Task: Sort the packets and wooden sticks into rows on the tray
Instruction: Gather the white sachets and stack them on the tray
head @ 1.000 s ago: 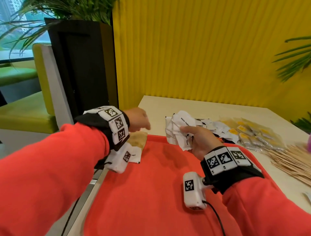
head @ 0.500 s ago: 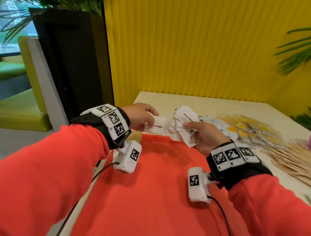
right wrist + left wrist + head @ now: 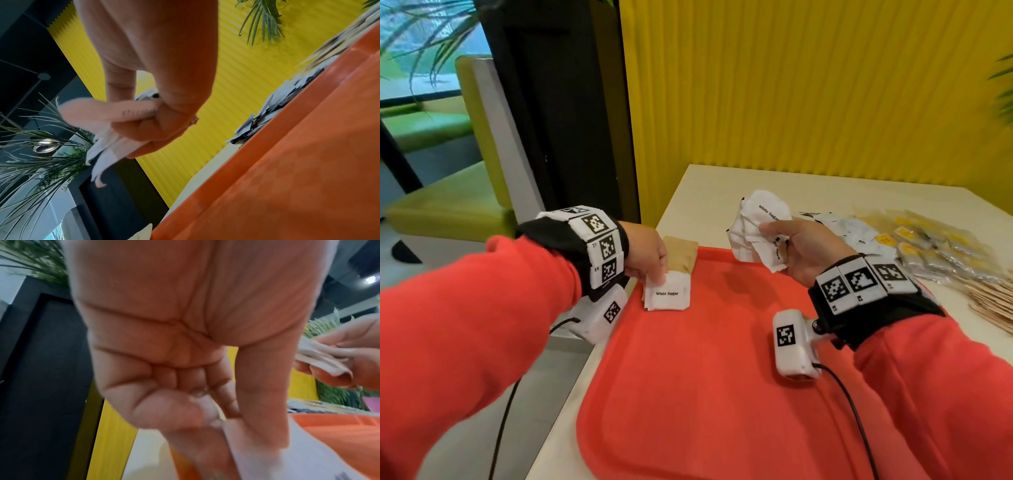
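A red tray (image 3: 705,394) lies on the cream table. At its far left corner a white sugar packet (image 3: 667,294) tops a small stack, in front of a pile of brown packets (image 3: 681,255). My left hand (image 3: 650,270) pinches the white packet's near left corner; in the left wrist view the thumb and fingers (image 3: 216,417) close on its edge (image 3: 267,451). My right hand (image 3: 791,250) grips a bunch of white sugar packets (image 3: 760,226) above the tray's far edge, also seen as the bunch (image 3: 111,146) in the right wrist view.
Right of the tray lie loose white packets (image 3: 856,233), yellow-labelled clear packets (image 3: 928,246) and a heap of wooden sticks (image 3: 993,301). A yellow ribbed wall (image 3: 791,85) backs the table. A black planter (image 3: 551,120) and green seat (image 3: 448,205) stand left.
My left hand took a white packet from the right hand's bunch and carried it down left onto the stack at the tray's far left corner. The right hand stayed about where it was.
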Demonstrator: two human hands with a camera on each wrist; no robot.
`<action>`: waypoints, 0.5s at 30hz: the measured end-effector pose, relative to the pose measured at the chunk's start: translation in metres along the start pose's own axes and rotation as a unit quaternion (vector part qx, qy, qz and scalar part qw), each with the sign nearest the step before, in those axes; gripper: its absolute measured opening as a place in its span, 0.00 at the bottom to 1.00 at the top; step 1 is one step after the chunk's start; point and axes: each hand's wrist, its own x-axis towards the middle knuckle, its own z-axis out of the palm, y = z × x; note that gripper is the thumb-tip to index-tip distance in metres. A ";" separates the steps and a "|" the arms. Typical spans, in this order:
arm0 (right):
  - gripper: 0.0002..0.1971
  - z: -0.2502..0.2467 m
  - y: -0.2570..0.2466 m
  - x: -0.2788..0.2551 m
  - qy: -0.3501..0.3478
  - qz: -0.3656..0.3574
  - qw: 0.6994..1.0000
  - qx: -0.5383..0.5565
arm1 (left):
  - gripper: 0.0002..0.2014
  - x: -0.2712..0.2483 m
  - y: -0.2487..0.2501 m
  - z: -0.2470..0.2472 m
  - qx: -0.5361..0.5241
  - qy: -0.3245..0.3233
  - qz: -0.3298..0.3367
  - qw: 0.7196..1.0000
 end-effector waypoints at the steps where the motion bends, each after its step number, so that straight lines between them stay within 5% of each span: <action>1: 0.06 0.001 0.001 0.001 0.002 0.002 1.000 -0.004 | 0.10 0.002 -0.001 0.002 0.023 0.009 -0.005 1.000; 5: 0.06 0.003 0.003 0.002 0.025 0.014 0.999 -0.015 | 0.02 0.004 0.001 0.002 0.112 0.042 0.003 0.993; 15: 0.11 0.005 0.005 0.003 0.007 0.029 1.000 -0.001 | 0.06 0.011 0.003 0.002 0.176 0.047 0.047 0.982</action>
